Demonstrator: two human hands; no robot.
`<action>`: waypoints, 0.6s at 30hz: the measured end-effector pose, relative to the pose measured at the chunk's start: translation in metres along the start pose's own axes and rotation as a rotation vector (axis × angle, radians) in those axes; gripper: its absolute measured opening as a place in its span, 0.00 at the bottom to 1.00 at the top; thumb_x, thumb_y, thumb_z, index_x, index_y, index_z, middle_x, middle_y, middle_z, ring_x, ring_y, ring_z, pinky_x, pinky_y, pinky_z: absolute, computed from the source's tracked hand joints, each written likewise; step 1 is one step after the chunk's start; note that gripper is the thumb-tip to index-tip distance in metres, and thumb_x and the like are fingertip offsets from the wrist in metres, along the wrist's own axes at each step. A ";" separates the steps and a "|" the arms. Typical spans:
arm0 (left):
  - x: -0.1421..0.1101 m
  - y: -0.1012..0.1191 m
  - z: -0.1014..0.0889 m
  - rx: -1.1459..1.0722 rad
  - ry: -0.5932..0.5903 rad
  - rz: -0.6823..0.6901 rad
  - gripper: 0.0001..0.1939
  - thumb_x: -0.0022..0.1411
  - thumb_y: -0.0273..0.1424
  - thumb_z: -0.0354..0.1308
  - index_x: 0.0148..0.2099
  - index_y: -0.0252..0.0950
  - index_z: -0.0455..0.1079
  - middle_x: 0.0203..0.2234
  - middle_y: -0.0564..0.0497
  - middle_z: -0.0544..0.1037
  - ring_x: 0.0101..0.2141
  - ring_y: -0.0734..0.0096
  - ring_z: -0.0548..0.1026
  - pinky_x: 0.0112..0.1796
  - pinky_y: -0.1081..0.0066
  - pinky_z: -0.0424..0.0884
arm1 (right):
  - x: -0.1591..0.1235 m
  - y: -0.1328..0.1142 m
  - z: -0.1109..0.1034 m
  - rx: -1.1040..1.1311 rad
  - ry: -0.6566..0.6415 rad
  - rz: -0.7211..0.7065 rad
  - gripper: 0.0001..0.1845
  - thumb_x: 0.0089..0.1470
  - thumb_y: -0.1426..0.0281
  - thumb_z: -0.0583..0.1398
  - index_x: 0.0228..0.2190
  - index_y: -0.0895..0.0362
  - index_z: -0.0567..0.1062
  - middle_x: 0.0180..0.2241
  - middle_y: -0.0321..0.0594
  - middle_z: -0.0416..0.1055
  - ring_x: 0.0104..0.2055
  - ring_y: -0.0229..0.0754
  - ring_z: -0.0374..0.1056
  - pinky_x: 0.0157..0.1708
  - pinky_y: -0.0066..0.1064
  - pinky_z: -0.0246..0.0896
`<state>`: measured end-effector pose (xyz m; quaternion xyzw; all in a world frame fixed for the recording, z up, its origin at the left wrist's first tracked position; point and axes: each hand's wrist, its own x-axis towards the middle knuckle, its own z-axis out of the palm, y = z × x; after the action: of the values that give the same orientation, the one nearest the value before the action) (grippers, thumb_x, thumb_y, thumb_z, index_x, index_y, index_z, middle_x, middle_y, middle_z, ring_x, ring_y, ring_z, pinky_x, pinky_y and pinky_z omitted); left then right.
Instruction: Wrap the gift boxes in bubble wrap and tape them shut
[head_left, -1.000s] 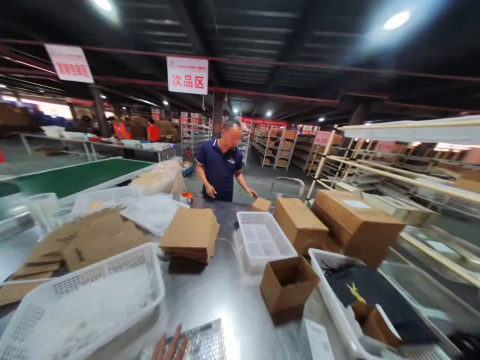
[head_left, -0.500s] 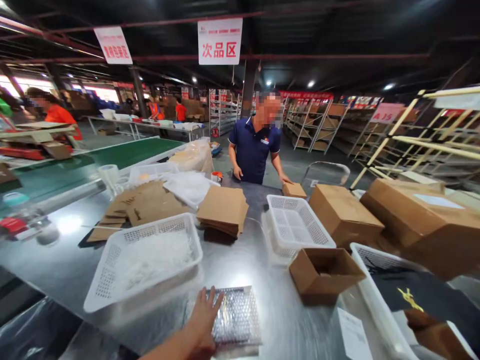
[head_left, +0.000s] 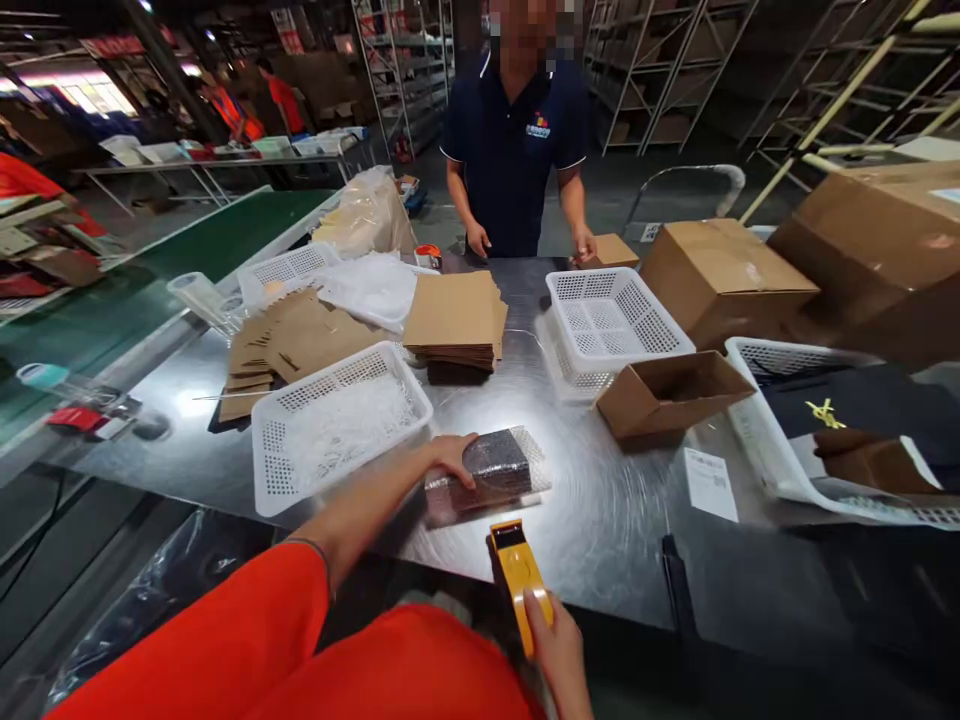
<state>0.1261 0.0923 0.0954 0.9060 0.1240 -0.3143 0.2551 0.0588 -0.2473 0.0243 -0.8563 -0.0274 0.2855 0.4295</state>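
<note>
A dark box in clear bubble wrap lies on the metal table in front of me. My left hand grips its left end, with the thumb on the near side. In my right hand, closed around its handle, is a yellow handheld scanner with a black window at its tip. The scanner is tilted toward the near side of the package, apart from it. To the left of the package stands a white basket with clear plastic pieces inside.
Flat cardboard is stacked beyond the package. An open carton, a white basket and a labelled white paper lie to the right. A tape dispenser sits at left. A co-worker stands across the table.
My view has tipped downward. My left hand has gone from lying spread on the package to gripping its left end. My right hand with the yellow scanner has come into view.
</note>
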 end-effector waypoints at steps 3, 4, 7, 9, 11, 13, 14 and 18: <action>0.015 -0.017 -0.038 -0.139 -0.065 0.017 0.47 0.38 0.49 0.73 0.61 0.42 0.68 0.56 0.49 0.77 0.54 0.52 0.76 0.52 0.65 0.73 | 0.032 -0.048 -0.001 0.012 -0.047 -0.029 0.28 0.48 0.41 0.51 0.23 0.52 0.71 0.22 0.43 0.73 0.28 0.47 0.71 0.27 0.33 0.64; 0.018 -0.020 -0.047 -0.140 -0.042 0.003 0.44 0.39 0.48 0.73 0.59 0.42 0.69 0.55 0.50 0.77 0.54 0.53 0.76 0.51 0.65 0.73 | 0.039 -0.064 -0.002 -0.007 -0.056 -0.034 0.25 0.50 0.44 0.52 0.22 0.52 0.70 0.23 0.43 0.74 0.28 0.46 0.71 0.28 0.32 0.64; 0.020 -0.021 -0.063 -0.101 0.096 -0.018 0.40 0.48 0.43 0.70 0.62 0.37 0.66 0.61 0.44 0.72 0.60 0.50 0.70 0.58 0.60 0.67 | 0.051 -0.108 -0.002 -0.113 -0.083 -0.012 0.19 0.58 0.54 0.51 0.23 0.52 0.70 0.25 0.43 0.76 0.30 0.44 0.72 0.30 0.29 0.63; 0.016 -0.015 -0.065 -0.077 0.182 -0.007 0.39 0.55 0.39 0.65 0.67 0.32 0.60 0.67 0.39 0.63 0.66 0.48 0.61 0.63 0.58 0.59 | 0.057 -0.134 -0.002 -0.225 -0.089 0.017 0.20 0.62 0.58 0.50 0.26 0.54 0.72 0.29 0.45 0.78 0.32 0.45 0.74 0.30 0.29 0.63; 0.013 -0.004 -0.063 -0.039 0.221 0.001 0.42 0.56 0.38 0.65 0.69 0.32 0.56 0.69 0.38 0.59 0.68 0.46 0.57 0.65 0.54 0.54 | 0.063 -0.155 -0.003 -0.354 -0.090 0.047 0.22 0.65 0.58 0.50 0.31 0.56 0.76 0.34 0.49 0.80 0.36 0.47 0.76 0.32 0.29 0.63; 0.013 0.009 -0.058 0.016 0.203 -0.001 0.48 0.51 0.43 0.69 0.69 0.36 0.55 0.68 0.38 0.61 0.66 0.44 0.60 0.65 0.49 0.53 | 0.071 -0.171 -0.005 -0.460 -0.104 0.079 0.24 0.66 0.57 0.49 0.36 0.60 0.78 0.39 0.54 0.80 0.41 0.49 0.76 0.34 0.31 0.63; 0.014 0.015 -0.054 0.045 0.188 -0.008 0.49 0.50 0.47 0.70 0.69 0.37 0.56 0.66 0.38 0.64 0.64 0.44 0.63 0.65 0.47 0.54 | 0.075 -0.177 -0.006 -0.494 -0.120 0.098 0.26 0.66 0.56 0.49 0.38 0.61 0.79 0.40 0.56 0.80 0.43 0.51 0.76 0.34 0.31 0.63; 0.026 0.035 -0.041 0.124 0.224 -0.049 0.42 0.51 0.54 0.67 0.61 0.34 0.65 0.56 0.36 0.75 0.57 0.44 0.72 0.64 0.47 0.53 | 0.097 -0.195 -0.013 -0.541 -0.158 0.175 0.30 0.65 0.53 0.49 0.42 0.65 0.79 0.43 0.60 0.79 0.47 0.53 0.76 0.36 0.33 0.64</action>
<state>0.1803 0.0872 0.1200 0.9461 0.1542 -0.2243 0.1753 0.1846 -0.1055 0.1318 -0.9139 -0.0620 0.3696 0.1560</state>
